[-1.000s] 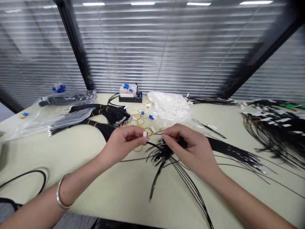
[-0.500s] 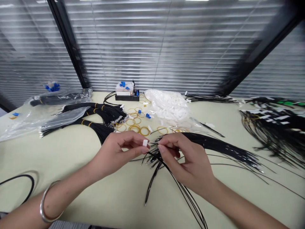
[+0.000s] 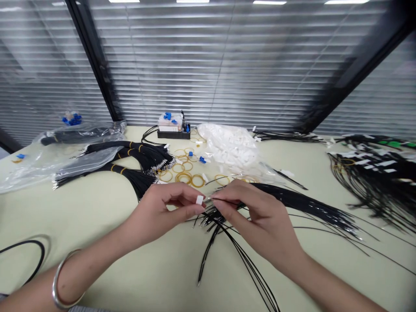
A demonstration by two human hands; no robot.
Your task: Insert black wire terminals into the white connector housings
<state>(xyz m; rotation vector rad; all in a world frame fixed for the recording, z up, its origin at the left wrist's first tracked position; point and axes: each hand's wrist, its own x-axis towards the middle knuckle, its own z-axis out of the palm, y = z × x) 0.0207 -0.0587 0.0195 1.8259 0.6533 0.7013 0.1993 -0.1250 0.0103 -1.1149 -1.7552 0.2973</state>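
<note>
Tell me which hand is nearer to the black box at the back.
Left. The left hand, pinching a white piece, is almost straight in front of the black box; the right hand is in front but well to its right.

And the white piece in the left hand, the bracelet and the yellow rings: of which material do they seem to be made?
White piece: probably plastic, matte, opaque and straight-edged. Bracelet: likely polished metal, by its silvery highlights. Yellow rings: perhaps smooth rubber; thin loops suggest elastic bands, but uncertain.
</note>
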